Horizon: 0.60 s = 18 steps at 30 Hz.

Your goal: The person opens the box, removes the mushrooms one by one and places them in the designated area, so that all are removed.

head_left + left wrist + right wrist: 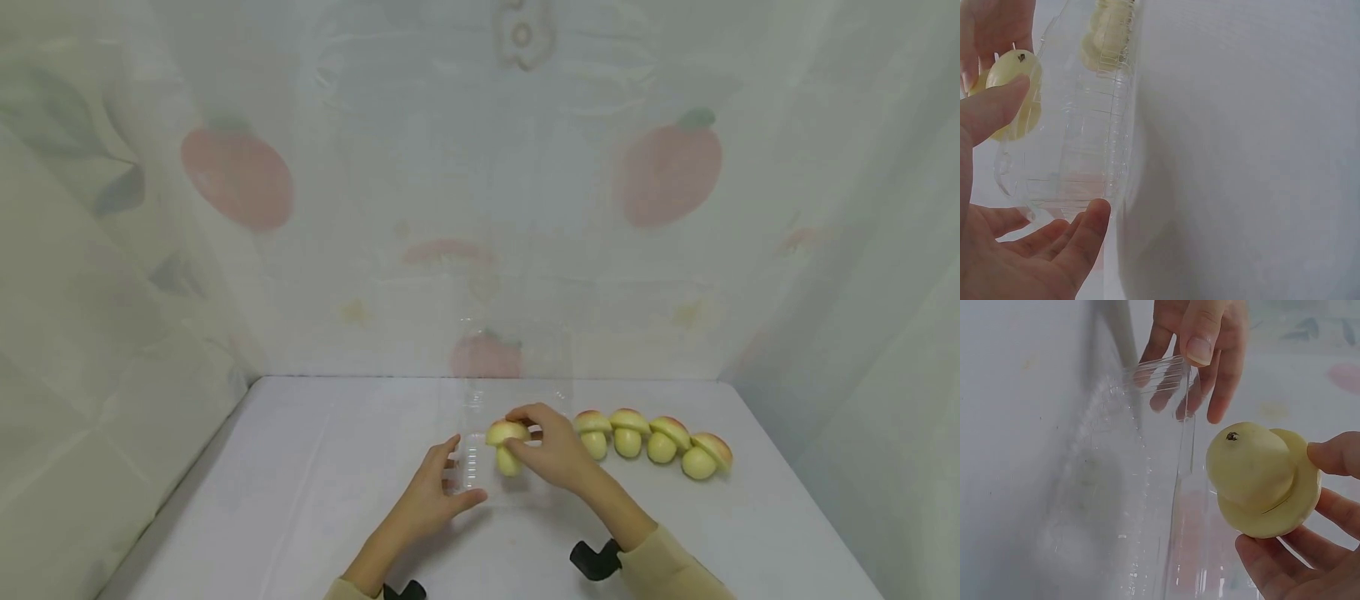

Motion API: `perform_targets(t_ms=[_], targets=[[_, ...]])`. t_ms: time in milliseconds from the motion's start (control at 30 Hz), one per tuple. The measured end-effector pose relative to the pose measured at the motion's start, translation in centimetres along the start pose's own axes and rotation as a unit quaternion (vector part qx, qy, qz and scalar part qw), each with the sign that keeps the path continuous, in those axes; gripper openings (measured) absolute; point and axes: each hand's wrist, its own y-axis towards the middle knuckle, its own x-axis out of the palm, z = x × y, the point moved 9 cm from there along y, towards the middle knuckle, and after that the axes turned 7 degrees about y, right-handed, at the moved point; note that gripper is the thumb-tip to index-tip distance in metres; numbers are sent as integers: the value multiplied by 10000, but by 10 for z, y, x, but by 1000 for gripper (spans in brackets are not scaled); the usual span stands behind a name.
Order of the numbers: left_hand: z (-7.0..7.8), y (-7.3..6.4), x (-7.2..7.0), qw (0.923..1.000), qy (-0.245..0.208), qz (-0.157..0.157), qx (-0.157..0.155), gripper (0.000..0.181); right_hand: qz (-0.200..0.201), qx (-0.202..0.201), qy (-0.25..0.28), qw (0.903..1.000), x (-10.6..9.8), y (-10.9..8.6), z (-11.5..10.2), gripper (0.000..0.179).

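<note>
My right hand (551,446) grips a yellow mushroom-shaped piece (507,435) by its reddish-edged cap, thumb on one side and fingers on the other. In the right wrist view the piece's rounded stem (1250,464) faces the camera, with a small dark mark at its end. The piece is held over a clear plastic box (471,467) whose lid (543,354) stands raised at the back. Around the box's left side, my left hand (437,492) is spread, thumb apart from the fingers, the fingertips (1099,212) right at the clear wall.
Several more mushroom-shaped pieces (628,432) stand in a curved row on the white table (300,483), right of the box. A pale curtain printed with red fruit (671,175) hangs behind the table, and similar sheets hang at both sides.
</note>
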Motion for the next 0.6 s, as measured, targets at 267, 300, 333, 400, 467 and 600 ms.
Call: perform_targets(t_ms=[267, 300, 333, 400, 467, 600], targets=[[0, 0, -1, 10000, 12, 11, 6, 97, 61, -337, -12, 9994, -12, -9, -10, 30], [0, 0, -1, 10000, 5, 14, 13, 97, 72, -363, -14, 9993, -14, -10, -11, 30], [0, 0, -2, 10000, -5, 23, 23, 97, 81, -365, -17, 9993, -16, -11, -11, 30], [1, 0, -2, 10000, -8, 43, 45, 97, 79, -374, -10, 9993, -19, -14, -12, 30], [1, 1, -2, 10000, -24, 52, 56, 97, 89, -371, -23, 9993, -23, -16, -12, 30], [1, 0, -2, 10000, -27, 48, 73, 98, 124, -405, -55, 9991, -30, -21, -11, 30]])
